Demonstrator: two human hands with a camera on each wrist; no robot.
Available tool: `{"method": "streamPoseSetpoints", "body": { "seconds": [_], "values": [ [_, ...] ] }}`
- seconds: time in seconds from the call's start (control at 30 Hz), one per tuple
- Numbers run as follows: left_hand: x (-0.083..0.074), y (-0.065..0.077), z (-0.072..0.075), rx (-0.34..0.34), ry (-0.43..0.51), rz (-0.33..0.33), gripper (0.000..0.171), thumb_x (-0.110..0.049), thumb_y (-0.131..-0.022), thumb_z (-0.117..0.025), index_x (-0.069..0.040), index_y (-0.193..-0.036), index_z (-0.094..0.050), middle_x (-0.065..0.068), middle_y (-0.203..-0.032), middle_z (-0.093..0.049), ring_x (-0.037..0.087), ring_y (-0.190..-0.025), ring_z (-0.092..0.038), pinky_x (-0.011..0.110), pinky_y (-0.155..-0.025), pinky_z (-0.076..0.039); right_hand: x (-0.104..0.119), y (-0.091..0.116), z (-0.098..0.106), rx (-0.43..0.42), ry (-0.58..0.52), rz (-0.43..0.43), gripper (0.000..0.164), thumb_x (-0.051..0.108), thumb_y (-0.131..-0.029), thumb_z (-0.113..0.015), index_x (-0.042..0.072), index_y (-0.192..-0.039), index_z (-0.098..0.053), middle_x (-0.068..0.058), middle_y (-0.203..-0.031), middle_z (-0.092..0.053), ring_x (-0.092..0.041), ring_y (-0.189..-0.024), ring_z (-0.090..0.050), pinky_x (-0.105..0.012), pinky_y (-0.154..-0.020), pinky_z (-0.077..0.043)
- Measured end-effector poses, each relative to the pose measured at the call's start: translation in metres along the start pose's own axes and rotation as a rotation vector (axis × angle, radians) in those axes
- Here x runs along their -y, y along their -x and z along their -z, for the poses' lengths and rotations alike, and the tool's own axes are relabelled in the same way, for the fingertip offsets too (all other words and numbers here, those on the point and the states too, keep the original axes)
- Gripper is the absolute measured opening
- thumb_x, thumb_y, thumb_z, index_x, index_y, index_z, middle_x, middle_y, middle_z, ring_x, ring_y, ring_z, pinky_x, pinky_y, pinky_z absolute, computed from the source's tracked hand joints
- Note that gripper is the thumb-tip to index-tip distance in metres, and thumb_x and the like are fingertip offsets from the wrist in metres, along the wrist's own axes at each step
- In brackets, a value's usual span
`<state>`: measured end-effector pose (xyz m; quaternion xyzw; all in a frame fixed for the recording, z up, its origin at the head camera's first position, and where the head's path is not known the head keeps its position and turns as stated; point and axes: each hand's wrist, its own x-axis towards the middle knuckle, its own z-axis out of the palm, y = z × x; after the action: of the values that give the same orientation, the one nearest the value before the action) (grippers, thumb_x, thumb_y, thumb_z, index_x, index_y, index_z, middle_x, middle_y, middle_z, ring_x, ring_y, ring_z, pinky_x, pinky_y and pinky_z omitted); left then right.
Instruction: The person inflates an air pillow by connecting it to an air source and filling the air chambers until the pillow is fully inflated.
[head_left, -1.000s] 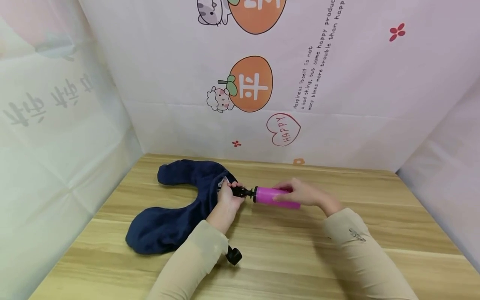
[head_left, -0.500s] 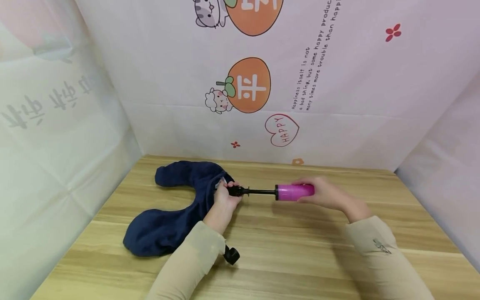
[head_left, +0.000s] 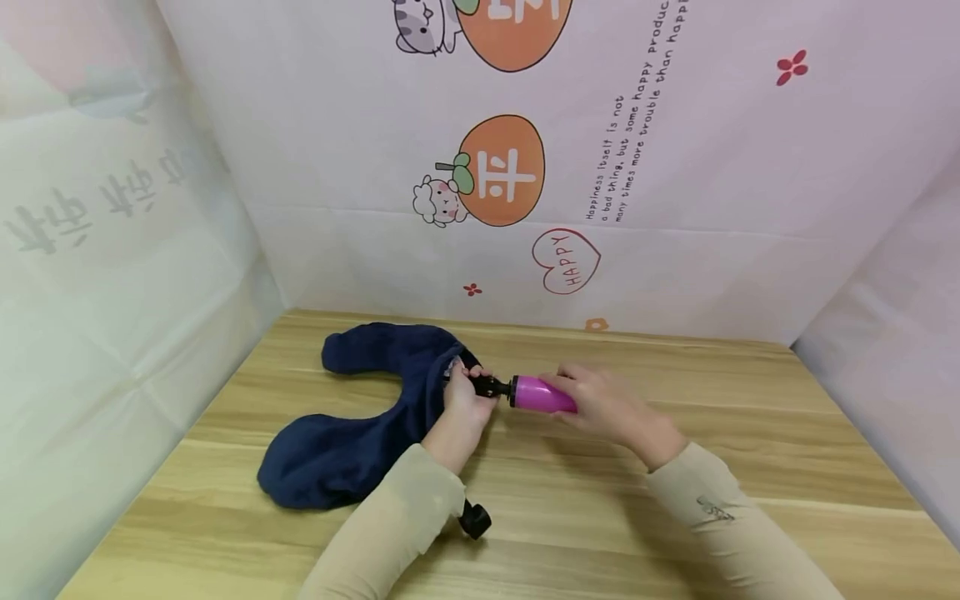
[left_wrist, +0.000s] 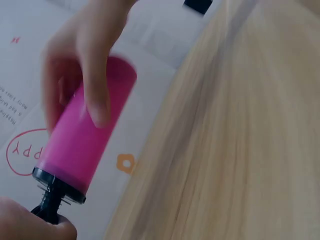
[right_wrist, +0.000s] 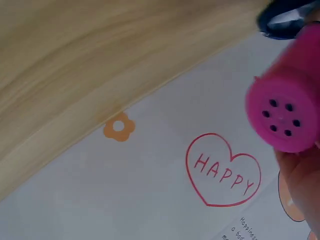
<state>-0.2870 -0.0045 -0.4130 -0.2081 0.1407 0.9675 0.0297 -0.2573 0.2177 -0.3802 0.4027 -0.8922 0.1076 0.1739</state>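
A navy U-shaped neck pillow [head_left: 416,379] lies on the table, its curved back toward the right. At an opening in its cover, where a bit of clear plastic shows, my left hand [head_left: 467,398] grips the black handle end of a hand pump. The pump's magenta barrel [head_left: 534,394] points to the right, pushed up close to that handle. My right hand [head_left: 606,404] wraps round the barrel, thumb and fingers on opposite sides in the left wrist view. Several small holes dot the barrel's end cap [right_wrist: 281,116] in the right wrist view. The pump's tip is hidden by my left hand.
The wood-grain table [head_left: 600,517] runs back to a printed white cloth [head_left: 675,275] with cartoon fruit and lettering. Cloth also hangs at both sides. A small black object [head_left: 475,520] shows beside my left sleeve.
Half a second ago my right hand had drawn the barrel right, baring a black rod; now it is back against the handle end. My left hand keeps its grip at the pillow.
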Motion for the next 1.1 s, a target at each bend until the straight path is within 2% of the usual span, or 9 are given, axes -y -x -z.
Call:
{"method": "streamPoseSetpoints", "body": {
  "seconds": [0.1,0.2,0.4,0.53,0.67,0.8,0.93,1.1],
  "values": [
    [0.001,0.001,-0.001,-0.008,-0.023,-0.017,0.037,-0.032,-0.114,-0.029,-0.014,-0.082,-0.029,-0.004,-0.061,-0.041,0.013,-0.066,-0.045,0.036,-0.091,-0.033,0.006,-0.005,-0.006,-0.031,0.000,-0.006,0.050,0.015,-0.075,-0.093,0.002,-0.119,-0.073,-0.005,-0.095,-0.065,-0.018,-0.078,-0.064,-0.039,-0.072,-0.057],
    [-0.002,0.000,0.000,-0.015,-0.026,-0.014,0.039,-0.031,-0.115,-0.028,-0.014,-0.080,-0.030,-0.005,-0.060,-0.040,0.013,-0.065,-0.046,0.039,-0.097,-0.032,0.004,-0.002,-0.004,-0.011,-0.037,-0.057,0.050,0.014,-0.076,-0.093,0.002,-0.121,-0.073,-0.007,-0.098,-0.066,-0.020,-0.081,-0.065,-0.041,-0.076,-0.057],
    [-0.010,-0.004,0.002,-0.006,-0.009,0.004,0.040,-0.033,-0.114,-0.028,-0.014,-0.080,-0.031,-0.004,-0.060,-0.040,0.014,-0.067,-0.045,0.037,-0.092,-0.033,-0.010,0.019,0.010,0.047,-0.088,-0.164,0.050,0.010,-0.079,-0.090,0.003,-0.125,-0.071,-0.009,-0.105,-0.066,-0.024,-0.088,-0.065,-0.046,-0.080,-0.056],
    [-0.013,-0.005,0.002,-0.004,0.015,0.010,0.039,-0.033,-0.114,-0.029,-0.014,-0.080,-0.031,-0.003,-0.061,-0.041,0.015,-0.070,-0.045,0.035,-0.088,-0.034,-0.020,0.028,0.018,0.015,-0.068,-0.131,0.049,0.009,-0.078,-0.090,0.003,-0.123,-0.072,-0.009,-0.103,-0.067,-0.024,-0.086,-0.065,-0.046,-0.077,-0.056],
    [-0.016,-0.006,0.002,-0.014,0.046,-0.008,0.037,-0.032,-0.114,-0.031,-0.014,-0.081,-0.031,-0.002,-0.063,-0.041,0.015,-0.071,-0.045,0.034,-0.086,-0.034,-0.028,0.035,0.027,-0.036,-0.033,-0.124,0.051,0.004,-0.072,-0.093,0.003,-0.119,-0.073,-0.010,-0.103,-0.068,-0.026,-0.085,-0.067,-0.048,-0.076,-0.056],
    [-0.017,-0.006,0.003,-0.015,0.044,-0.026,0.036,-0.032,-0.114,-0.031,-0.014,-0.083,-0.030,-0.003,-0.064,-0.042,0.016,-0.073,-0.047,0.037,-0.090,-0.033,-0.032,0.037,0.033,-0.044,0.001,-0.133,0.053,0.005,-0.069,-0.095,0.006,-0.118,-0.075,-0.009,-0.102,-0.069,-0.026,-0.085,-0.067,-0.048,-0.076,-0.056],
    [-0.011,-0.005,0.004,0.001,0.047,-0.029,0.035,-0.030,-0.114,-0.031,-0.014,-0.083,-0.029,-0.003,-0.065,-0.041,0.016,-0.072,-0.046,0.039,-0.095,-0.030,-0.026,0.027,0.025,-0.033,0.037,-0.101,0.051,0.008,-0.069,-0.095,0.008,-0.117,-0.076,-0.007,-0.101,-0.069,-0.024,-0.084,-0.067,-0.045,-0.075,-0.056],
    [-0.001,-0.002,0.004,0.020,-0.001,-0.012,0.034,-0.029,-0.114,-0.028,-0.013,-0.084,-0.028,-0.002,-0.066,-0.039,0.016,-0.070,-0.045,0.040,-0.099,-0.030,-0.008,0.005,0.003,-0.013,0.018,-0.045,0.049,0.012,-0.074,-0.093,0.005,-0.119,-0.074,-0.008,-0.101,-0.068,-0.023,-0.084,-0.066,-0.042,-0.077,-0.056]
  ]
}}
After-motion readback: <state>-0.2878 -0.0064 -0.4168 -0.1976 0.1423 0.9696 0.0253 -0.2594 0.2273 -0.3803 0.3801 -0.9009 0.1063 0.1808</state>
